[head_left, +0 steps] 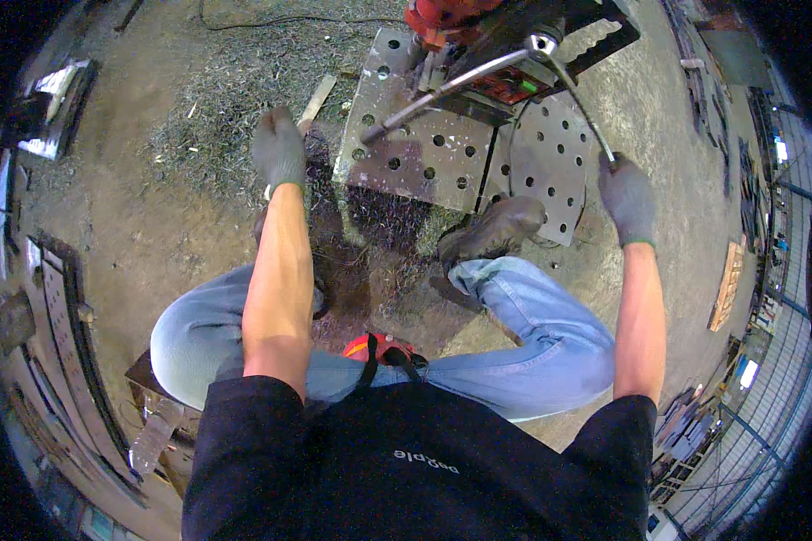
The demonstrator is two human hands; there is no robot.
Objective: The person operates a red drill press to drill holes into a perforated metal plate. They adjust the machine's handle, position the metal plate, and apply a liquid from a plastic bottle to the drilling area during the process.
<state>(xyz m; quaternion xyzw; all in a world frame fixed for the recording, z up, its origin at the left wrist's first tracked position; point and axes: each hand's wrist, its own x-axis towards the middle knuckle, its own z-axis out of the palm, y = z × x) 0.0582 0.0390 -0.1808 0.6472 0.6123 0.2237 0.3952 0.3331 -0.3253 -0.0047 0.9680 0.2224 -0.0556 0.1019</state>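
Observation:
My right hand, in a grey glove, is closed round the end of a thin metal lever. This lever runs up to a shiny hub on a red and black drilling machine. From the same hub a second, thicker lever slants down to the left over a steel plate with holes. My left hand, also gloved, is closed on a pale flat strip left of the plate; its fingers partly hide the strip, whose material I cannot tell.
Metal shavings cover the floor around the plate. A second holed plate lies right of it, near my boot. A red item sits between my legs. Long steel pieces lie at the left; a cable runs behind.

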